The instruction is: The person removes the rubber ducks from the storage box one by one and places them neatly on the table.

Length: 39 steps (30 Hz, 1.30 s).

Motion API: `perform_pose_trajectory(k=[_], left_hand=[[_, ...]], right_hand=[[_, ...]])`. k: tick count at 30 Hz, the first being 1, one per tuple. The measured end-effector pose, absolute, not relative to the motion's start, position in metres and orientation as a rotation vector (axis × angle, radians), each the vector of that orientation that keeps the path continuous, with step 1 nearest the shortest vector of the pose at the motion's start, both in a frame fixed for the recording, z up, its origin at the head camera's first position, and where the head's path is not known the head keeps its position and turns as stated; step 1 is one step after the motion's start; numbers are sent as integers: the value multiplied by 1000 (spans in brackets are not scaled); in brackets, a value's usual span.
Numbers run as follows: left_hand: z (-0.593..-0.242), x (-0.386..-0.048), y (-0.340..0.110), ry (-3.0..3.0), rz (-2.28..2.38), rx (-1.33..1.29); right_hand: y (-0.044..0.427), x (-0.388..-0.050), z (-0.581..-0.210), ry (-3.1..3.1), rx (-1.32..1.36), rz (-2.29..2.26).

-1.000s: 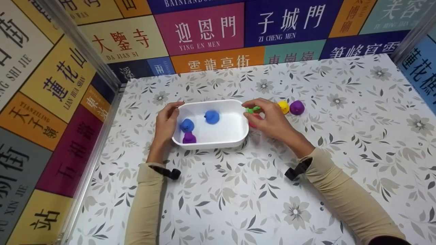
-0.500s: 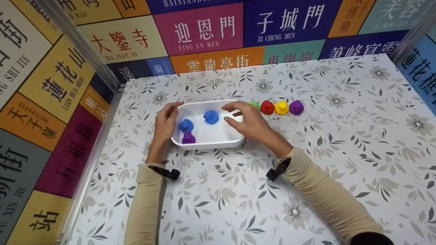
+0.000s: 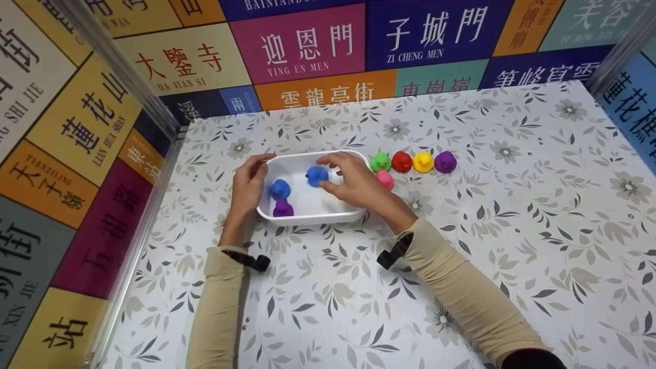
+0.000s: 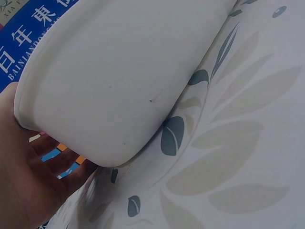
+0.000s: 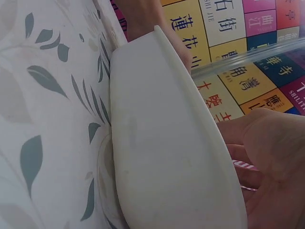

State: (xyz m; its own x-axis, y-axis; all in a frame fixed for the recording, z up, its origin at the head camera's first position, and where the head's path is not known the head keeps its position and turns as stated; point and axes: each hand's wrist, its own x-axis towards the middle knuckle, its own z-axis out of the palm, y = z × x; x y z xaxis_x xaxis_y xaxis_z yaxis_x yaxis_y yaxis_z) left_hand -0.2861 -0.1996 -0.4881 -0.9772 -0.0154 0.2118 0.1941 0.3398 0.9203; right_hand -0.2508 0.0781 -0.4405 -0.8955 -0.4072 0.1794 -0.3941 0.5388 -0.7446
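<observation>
A white plastic tub [image 3: 307,219] stands on the table, holding two blue rubber ducks, one near the middle [image 3: 317,176] and another at the left [image 3: 279,189], plus a purple duck [image 3: 283,208]. My left hand [image 3: 249,184] grips the tub's left end; in the left wrist view its fingers [image 4: 71,167] lie against the end wall. Over the tub's right side reaches my right hand [image 3: 353,179], thumb and fingers spread beside the middle blue duck. Whether they touch it I cannot tell. The tub wall hides the ducks in both wrist views.
Right of the tub, a row holds a green duck [image 3: 381,162], a red duck [image 3: 402,162], a yellow duck [image 3: 423,162] and a purple duck [image 3: 445,162]. A pink duck [image 3: 384,181] sits below the green one, partly behind my right hand. Printed walls [image 3: 307,46] bound the table.
My right hand has moved left from the green and pink ducks outside the tub to the middle blue duck inside. The ducks and my left hand stay in place.
</observation>
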Motion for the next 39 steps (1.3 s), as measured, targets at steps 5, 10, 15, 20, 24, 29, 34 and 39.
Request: perform_pose_trajectory(k=[5, 10, 15, 20, 24, 29, 34, 39], left_hand=[[-488, -286, -200, -2406, -1710, -181], [-489, -287, -201, -2414, -1683, -187], [-489, -287, -201, -2407, -1694, -177], [-491, -288, -201, -2404, -1704, -151], [-492, -289, -200, -2417, -1706, -120], [-489, -286, -197, -2423, -1692, -106], [-487, -286, -197, -2396, -1709, -124], [-491, -289, -199, -2389, -1713, -143]], right_hand=[[67, -253, -443, 2723, -721, -1336], [59, -254, -449, 2761, -751, -1212], [58, -254, -451, 2748, -709, -1094], [58, -253, -452, 2753, -677, -1059], [56, -253, -453, 2771, -648, -1066], [56, -252, -453, 2777, -597, -1100], [56, -251, -452, 2775, -588, -1103], [56, -250, -452, 2780, -607, -1114]])
